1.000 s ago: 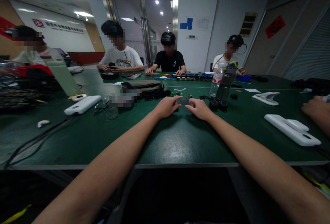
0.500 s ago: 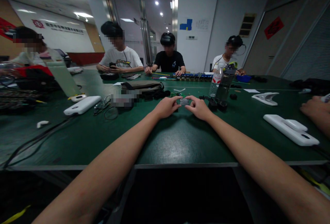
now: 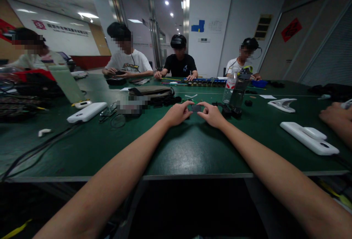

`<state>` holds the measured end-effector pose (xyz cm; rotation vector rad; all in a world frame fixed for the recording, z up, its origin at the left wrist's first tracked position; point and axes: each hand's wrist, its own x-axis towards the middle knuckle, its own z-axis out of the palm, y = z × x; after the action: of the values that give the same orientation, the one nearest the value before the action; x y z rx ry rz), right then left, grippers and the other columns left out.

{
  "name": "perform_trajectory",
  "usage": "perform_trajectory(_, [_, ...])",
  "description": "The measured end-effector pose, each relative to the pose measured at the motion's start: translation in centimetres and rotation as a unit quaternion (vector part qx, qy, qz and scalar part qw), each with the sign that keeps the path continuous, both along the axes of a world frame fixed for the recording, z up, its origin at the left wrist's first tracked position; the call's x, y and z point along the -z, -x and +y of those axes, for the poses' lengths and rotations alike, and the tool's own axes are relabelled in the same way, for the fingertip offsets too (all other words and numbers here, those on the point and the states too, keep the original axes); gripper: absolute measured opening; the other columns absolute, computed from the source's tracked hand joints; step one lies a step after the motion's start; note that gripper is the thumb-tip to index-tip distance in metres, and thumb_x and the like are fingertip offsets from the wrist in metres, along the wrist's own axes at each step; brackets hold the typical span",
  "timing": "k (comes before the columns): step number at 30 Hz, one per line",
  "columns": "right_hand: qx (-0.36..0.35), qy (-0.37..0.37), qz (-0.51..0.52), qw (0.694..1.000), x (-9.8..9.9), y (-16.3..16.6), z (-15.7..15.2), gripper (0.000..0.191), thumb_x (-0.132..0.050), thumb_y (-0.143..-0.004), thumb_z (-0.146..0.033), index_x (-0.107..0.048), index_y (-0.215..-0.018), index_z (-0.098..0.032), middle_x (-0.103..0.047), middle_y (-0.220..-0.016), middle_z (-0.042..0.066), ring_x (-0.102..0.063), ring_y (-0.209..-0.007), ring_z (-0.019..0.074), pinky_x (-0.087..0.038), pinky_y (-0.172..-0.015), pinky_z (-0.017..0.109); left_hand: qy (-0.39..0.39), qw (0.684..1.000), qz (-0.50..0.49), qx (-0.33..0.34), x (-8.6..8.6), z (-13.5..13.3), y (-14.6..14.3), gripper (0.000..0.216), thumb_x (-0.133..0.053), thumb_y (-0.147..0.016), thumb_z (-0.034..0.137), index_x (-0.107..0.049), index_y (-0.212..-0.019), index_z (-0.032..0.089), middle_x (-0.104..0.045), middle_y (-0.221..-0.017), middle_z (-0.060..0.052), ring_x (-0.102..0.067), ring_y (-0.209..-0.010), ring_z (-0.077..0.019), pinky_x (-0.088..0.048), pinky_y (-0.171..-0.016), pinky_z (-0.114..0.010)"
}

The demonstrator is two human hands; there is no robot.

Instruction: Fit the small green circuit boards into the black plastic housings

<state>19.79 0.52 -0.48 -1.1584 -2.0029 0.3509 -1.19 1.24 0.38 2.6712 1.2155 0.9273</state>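
Both my hands pinch a small, flat, dark grey rectangular piece (image 3: pixel 196 108) between them, just above the green table (image 3: pixel 181 154). My left hand (image 3: pixel 177 114) grips its left edge with thumb and fingertips. On the opposite edge, my right hand (image 3: pixel 212 115) holds it the same way. The piece is too small to tell its exact kind. Behind the hands lie small green and black parts, partly hidden by my fingers. Small black blocks (image 3: pixel 226 112) sit just right of my right hand.
A clear water bottle (image 3: pixel 228 91) and a dark tumbler (image 3: pixel 238 94) stand to the right. White power banks lie left (image 3: pixel 87 112) and right (image 3: pixel 308 138). A brown pouch (image 3: pixel 151 93) rests beyond my left hand. Several people sit around; another person's hand (image 3: pixel 337 119) is at far right.
The grey piece looks darker now, its face turned slightly from the light. Both hands keep their hold almost in place. The view has shifted slightly.
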Motion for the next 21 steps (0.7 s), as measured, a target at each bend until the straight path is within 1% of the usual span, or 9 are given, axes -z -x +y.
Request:
perform_trajectory(7, [-0.003,0.0,0.006,1.0,-0.11,0.08,-0.14,0.032,-0.067,-0.08,-0.02,-0.069,-0.112,-0.017,-0.054,-0.054,-0.008,-0.049,-0.052,0.0123,-0.039,-0.063,0.024,-0.002,1.0,-0.005,0.001,0.07,0.12,0.01,0.037,-0.062,-0.089,0.026,-0.062,-0.125,0.019,-0.067,-0.07,0.002,-0.06,-0.062,-0.0135,-0.042,-0.063,-0.023])
perform_trajectory(16, [-0.01,-0.002,0.027,1.0,0.04,0.17,-0.18,0.035,-0.064,-0.079,-0.021,-0.066,-0.114,-0.016,-0.049,-0.051,-0.01,-0.048,-0.05,0.0123,-0.038,-0.061,0.023,0.009,1.0,-0.005,-0.005,-0.16,-0.2,-0.04,0.037,-0.063,-0.089,0.025,-0.062,-0.126,0.017,-0.066,-0.07,0.002,-0.061,-0.062,-0.0137,-0.042,-0.064,-0.023])
perform_trajectory(21, [-0.018,-0.006,0.033,0.999,-0.12,0.1,-0.31,0.038,-0.063,-0.079,-0.022,-0.065,-0.115,-0.014,-0.049,-0.052,-0.01,-0.048,-0.05,0.0124,-0.038,-0.061,0.024,0.002,1.0,-0.008,-0.008,-0.1,-0.13,-0.02,0.036,-0.064,-0.089,0.025,-0.063,-0.124,0.017,-0.065,-0.068,0.003,-0.061,-0.061,-0.0138,-0.042,-0.063,-0.023])
